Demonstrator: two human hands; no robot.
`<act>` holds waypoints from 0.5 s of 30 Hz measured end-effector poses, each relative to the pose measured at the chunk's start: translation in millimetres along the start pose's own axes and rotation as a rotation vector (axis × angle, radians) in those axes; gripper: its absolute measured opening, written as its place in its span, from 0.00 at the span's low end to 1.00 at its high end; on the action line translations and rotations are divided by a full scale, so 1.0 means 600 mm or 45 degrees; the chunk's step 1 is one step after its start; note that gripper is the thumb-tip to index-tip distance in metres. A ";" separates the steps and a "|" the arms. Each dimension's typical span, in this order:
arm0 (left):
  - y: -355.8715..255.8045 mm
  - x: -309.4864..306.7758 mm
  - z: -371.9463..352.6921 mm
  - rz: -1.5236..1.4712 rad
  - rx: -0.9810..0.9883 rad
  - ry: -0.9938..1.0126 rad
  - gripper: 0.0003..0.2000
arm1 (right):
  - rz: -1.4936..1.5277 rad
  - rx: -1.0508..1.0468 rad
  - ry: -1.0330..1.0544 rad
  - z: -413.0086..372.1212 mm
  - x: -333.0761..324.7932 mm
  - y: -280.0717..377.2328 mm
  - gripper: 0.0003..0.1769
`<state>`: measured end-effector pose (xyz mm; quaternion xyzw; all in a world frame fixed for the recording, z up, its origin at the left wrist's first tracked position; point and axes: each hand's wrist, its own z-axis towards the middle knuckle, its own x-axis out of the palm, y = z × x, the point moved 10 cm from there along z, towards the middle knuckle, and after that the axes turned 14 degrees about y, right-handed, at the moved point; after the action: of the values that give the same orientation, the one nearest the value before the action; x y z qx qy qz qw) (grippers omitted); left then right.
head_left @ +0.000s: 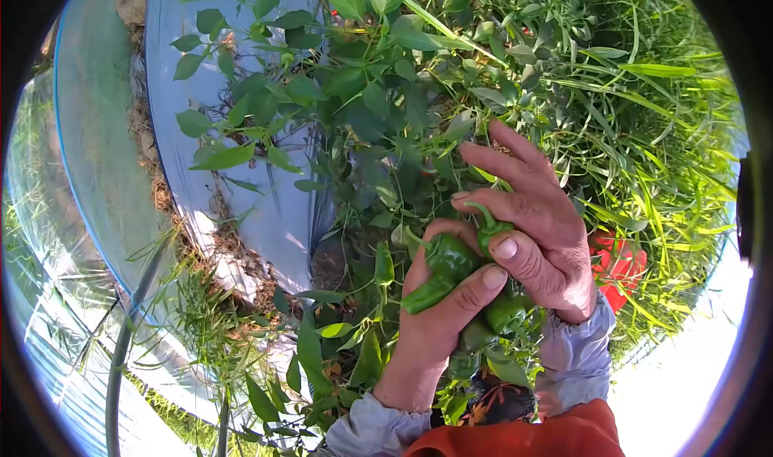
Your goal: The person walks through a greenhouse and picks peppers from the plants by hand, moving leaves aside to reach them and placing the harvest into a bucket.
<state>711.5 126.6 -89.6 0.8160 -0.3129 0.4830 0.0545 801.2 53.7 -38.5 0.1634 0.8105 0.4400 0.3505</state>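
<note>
Green peppers (451, 257) rest in my left hand (441, 312), with its thumb and fingers wrapped round them. A smaller green pepper with a curved stem (489, 228) sits between the thumb and index finger of my right hand (535, 215); its other fingers are spread. Both hands are close together at the lower centre. More green peppers (506, 314) show below them, between my wrists. Leafy pepper plants (354, 95) stand above and to the left of the hands.
Pale plastic sheeting (274, 207) runs down the left, beside a clear film tunnel (97, 119) with a grey hoop (119, 360). Tall grass (644, 135) fills the right. A red object (618, 268) lies in the grass near my right wrist.
</note>
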 end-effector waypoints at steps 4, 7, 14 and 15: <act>0.006 0.005 -0.004 -0.144 -0.075 -0.017 0.17 | 0.106 -0.007 0.201 0.010 0.007 -0.002 0.37; -0.003 0.028 0.000 -0.273 -0.034 0.109 0.22 | 0.498 0.104 -0.248 0.031 -0.038 -0.037 0.33; 0.000 0.068 -0.018 -0.438 -0.225 0.374 0.35 | 0.144 -0.070 -0.296 0.308 -0.077 -0.039 0.18; 0.003 0.070 -0.021 -0.476 -0.271 0.400 0.34 | 0.132 0.072 0.021 0.345 -0.018 -0.069 0.20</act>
<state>715.1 110.9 -48.9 0.7644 -0.1934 0.5496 0.2761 957.8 147.9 -144.3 0.2112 0.8160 0.4357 0.3157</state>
